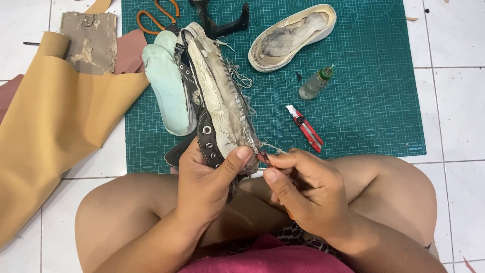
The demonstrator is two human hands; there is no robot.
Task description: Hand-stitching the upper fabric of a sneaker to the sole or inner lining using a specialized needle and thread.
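the left hand (209, 177) is clamped around the heel end of a worn canvas shoe upper (217, 96), thumb pressed on its frayed cream underside, held over the lap at the near edge of the green cutting mat (364, 76). the right hand (303, 189) is pinched together on a small pointed tool (263, 157) at the stitched edge. to pick the stitches cleanly, keep the thumb bracing just beside the tip and lift one thread at a time. a detached rubber sole (293, 35) and a red utility knife (304, 128) lie apart on the mat.
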